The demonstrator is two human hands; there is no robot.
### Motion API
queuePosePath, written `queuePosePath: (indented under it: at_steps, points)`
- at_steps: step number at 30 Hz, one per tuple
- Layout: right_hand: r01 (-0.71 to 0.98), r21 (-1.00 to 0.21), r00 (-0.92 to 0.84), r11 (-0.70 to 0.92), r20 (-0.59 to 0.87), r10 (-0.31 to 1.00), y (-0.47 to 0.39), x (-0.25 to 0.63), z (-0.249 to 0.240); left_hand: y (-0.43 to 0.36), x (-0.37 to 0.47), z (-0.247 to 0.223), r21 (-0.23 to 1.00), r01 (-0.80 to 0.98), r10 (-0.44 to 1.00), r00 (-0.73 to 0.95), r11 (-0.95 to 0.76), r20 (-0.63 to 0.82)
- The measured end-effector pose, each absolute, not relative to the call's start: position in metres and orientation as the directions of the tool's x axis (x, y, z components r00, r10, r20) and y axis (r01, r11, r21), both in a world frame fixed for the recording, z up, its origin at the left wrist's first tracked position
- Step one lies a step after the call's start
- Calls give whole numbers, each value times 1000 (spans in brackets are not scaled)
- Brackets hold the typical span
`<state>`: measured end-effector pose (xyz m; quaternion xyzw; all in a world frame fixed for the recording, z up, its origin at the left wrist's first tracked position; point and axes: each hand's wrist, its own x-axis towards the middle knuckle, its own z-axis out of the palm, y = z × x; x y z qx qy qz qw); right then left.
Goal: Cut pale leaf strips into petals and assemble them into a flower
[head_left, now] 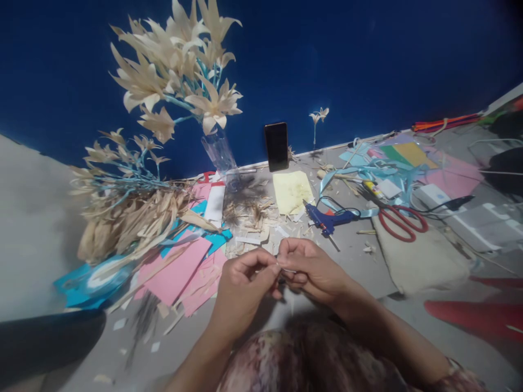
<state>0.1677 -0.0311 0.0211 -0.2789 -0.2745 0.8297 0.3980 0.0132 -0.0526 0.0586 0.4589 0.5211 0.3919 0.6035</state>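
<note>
My left hand and my right hand meet fingertip to fingertip, low in front of me. Both are closed in a pinch on a small, thin, whitish strip, mostly hidden by the fingers; its exact kind is too small to make out. Just beyond my right hand lies a blue glue gun on its side. A pale yellow sheet of paper with bits on it is farther ahead. Scraps of dried husk are scattered past my left hand.
Husk flowers stand in a clear plastic vase at the back left, above a heap of dried husks. Pink paper lies left. A phone leans on the blue wall. Red-handled scissors, blue ribbon and a power strip are right.
</note>
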Motion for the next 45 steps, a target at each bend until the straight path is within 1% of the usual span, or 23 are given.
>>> queuePosePath:
  at_steps: [4, 9, 13, 20, 28, 33, 36, 40, 41, 42, 43, 44, 45]
  points:
    - [-483, -693, -531, -536, -255, 808, -32, 167, 21, -53, 16, 58, 972, 4, 963, 129, 236, -235]
    - [-495, -693, -518, -524, -249, 818, -34, 167, 21, -54, 18, 48, 976, -74, 975, 106, 202, -194]
    - [-508, -685, -518, -522, -242, 821, -34, 165, 19, -54, 19, 42, 960, -156, 971, 92, 235, -222]
    - [-519, -678, -487, -521, -266, 832, -35, 161, 18, -49, 23, 43, 882, -350, 949, 105, 316, -298]
    - [-520, -674, -493, -525, -265, 829, -35, 159, 19, -48, 23, 43, 820, -451, 935, 119, 352, -335]
    - [-539, -681, -479, -496, -237, 845, -35, 156, 18, -47, 23, 41, 796, -491, 933, 126, 353, -336]
    - [-560, -682, -464, -470, -212, 860, -35, 153, 16, -46, 23, 42, 768, -516, 920, 125, 380, -372]
    - [-548, -681, -469, -485, -230, 853, -33, 155, 13, -43, 22, 44, 721, -575, 909, 108, 387, -402]
    - [-527, -716, -442, -459, -231, 867, -31, 157, 14, -43, 21, 44, 717, -584, 910, 97, 380, -404]
    - [-481, -782, -385, -397, -219, 897, -30, 161, 16, -43, 21, 44, 722, -584, 912, 82, 371, -402]
    - [-402, -868, -291, -293, -182, 939, -29, 165, 19, -44, 20, 44, 741, -568, 917, 61, 358, -395]
    - [-278, -949, -173, -147, -101, 980, -29, 170, 23, -45, 20, 44, 772, -537, 923, 36, 341, -382]
    - [-115, -993, -65, 12, 20, 998, -29, 175, 28, -46, 19, 43, 807, -493, 930, 11, 324, -367]
